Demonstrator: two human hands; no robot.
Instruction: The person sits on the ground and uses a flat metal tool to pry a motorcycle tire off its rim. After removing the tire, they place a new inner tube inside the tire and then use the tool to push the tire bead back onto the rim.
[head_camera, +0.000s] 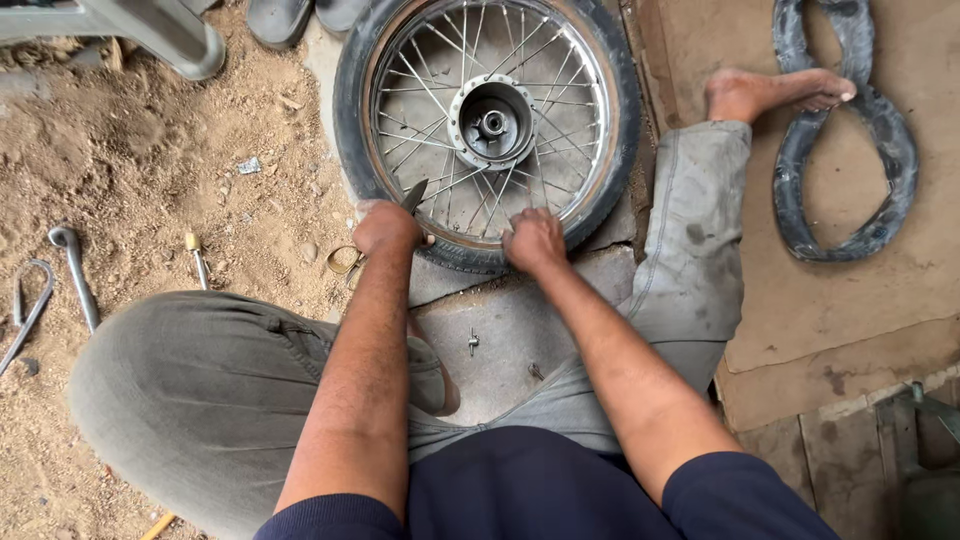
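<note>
- I see the spoked wheel (488, 125) lying flat on the ground in front of me, its black tyre (352, 140) mounted around the rim.
- My left hand (385, 228) sits at the near edge of the tyre, its grip closed around a flat metal lever (413, 194) whose dark tip points in over the rim towards the spokes.
- My right hand (535, 240) presses on the tyre just beside the left one; its fingers are curled down onto the rubber, but I cannot tell whether they clamp anything.
- Both hands touch the tyre's near side, close together, above a grey stone slab (500, 340).
- A loose inner tube (845, 140) lies twisted on the brown board (800, 300) to my right, by my bare foot (775, 92).
- On the sandy ground to my left lie a metal bar (75, 275) and a small screwdriver (197, 258), well apart from the wheel.
</note>
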